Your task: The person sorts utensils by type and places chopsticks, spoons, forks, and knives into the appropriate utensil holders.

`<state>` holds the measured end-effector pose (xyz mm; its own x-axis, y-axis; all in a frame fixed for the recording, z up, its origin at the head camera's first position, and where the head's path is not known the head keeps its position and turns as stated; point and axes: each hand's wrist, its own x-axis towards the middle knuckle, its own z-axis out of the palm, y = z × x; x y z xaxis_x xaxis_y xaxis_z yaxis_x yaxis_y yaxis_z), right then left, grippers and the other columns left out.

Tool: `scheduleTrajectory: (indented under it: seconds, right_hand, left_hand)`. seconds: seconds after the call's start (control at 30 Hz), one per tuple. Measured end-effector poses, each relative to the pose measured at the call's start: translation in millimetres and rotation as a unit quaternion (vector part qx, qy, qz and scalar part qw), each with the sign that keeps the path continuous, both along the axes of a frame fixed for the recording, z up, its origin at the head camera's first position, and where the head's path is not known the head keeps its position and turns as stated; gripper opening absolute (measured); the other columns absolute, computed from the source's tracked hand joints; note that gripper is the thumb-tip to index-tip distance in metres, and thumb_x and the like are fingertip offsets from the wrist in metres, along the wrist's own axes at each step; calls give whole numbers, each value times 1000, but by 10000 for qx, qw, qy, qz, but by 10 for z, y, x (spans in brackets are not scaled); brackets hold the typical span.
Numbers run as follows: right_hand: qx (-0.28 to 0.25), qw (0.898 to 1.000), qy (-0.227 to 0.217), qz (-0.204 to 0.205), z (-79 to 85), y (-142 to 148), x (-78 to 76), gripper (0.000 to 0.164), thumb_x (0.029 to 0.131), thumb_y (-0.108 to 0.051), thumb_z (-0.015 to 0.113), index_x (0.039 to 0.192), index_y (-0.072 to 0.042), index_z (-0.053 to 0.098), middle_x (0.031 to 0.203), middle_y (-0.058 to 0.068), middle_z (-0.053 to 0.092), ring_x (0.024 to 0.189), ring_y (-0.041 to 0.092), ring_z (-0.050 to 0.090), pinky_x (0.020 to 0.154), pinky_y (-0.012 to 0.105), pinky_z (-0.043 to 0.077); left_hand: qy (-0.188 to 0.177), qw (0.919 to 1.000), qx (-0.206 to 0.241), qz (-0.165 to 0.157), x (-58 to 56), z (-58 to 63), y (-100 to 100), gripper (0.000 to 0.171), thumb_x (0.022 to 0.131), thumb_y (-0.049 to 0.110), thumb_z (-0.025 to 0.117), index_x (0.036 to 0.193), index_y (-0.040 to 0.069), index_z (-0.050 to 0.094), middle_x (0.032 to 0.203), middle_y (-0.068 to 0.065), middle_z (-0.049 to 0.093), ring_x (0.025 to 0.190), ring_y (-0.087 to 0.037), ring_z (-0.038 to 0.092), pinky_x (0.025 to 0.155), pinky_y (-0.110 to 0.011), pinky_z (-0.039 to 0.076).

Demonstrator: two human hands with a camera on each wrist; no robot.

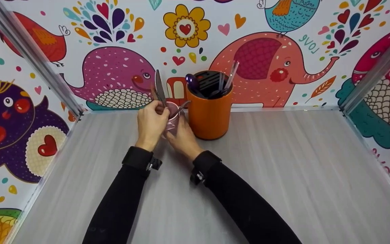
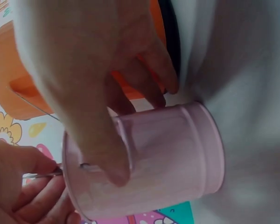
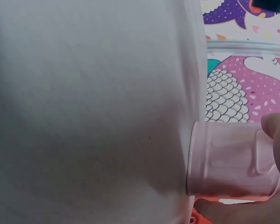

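Observation:
A pink cylindrical cup (image 1: pixel 172 126) appears upright, just left of the orange utensil holder. My right hand (image 1: pixel 185 137) holds it around the side, with the thumb on the near face of the cup (image 2: pixel 177 154). At its rim, my left hand (image 1: pixel 151 123) pinches a metal knife (image 1: pixel 160 87) whose blade points up. A narrow brownish strip (image 1: pixel 153 92) shows beside the blade; what it belongs to is unclear. Another thin metal utensil (image 1: pixel 183 106) leans out of the cup toward the holder, its lower part hidden inside.
The orange utensil holder (image 1: pixel 209 118) has a black slotted top, with a purple spoon (image 1: pixel 191 80) and clear straws or sticks (image 1: pixel 231 75) in it. Behind stands a patterned wall (image 1: pixel 188 54). Metal rails (image 1: pixel 46 64) edge the grey table (image 1: pixel 283 176).

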<state>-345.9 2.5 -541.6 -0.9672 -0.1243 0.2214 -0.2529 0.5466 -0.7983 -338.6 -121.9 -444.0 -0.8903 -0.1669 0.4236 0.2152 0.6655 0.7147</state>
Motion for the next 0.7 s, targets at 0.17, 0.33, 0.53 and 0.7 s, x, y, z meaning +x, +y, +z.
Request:
scheduleTrajectory:
  seconds: [0.17,0.33,0.53,0.7]
  right_hand:
    - [84,9996,-264,66,104,52,56,94,103,-32,76,173,-1,21,172,26,44,155,38,52,132,51,42]
    - [241,9984,-486,129,224,74,142,88,106,-28,73,172,0,22,173,26,43,157,38,51,133,50,39]
    - [443,9975,-536,159,233,81,139,84,108,-24,70,172,1,23,176,23,39,159,37,48,135,49,37]
    - [292,9964,-778,168,185,103,79,84,109,-24,68,174,0,20,178,22,36,162,36,46,137,49,34]
  left_hand:
    - [113,9981,-590,97,0,-27,9,19,97,24,76,102,6,83,94,-11,85,95,-35,77,101,-51,49]
    - [22,9946,-1019,174,-8,-75,11,25,99,29,73,98,8,85,92,-10,85,96,-36,69,99,-53,38]
    - [-176,9911,-1297,242,-23,-93,37,25,99,29,73,100,6,85,91,-12,84,93,-36,64,95,-52,38]
    - [-250,9898,-1384,241,-43,-81,70,22,97,26,75,101,7,86,92,-11,84,94,-37,64,96,-52,39]
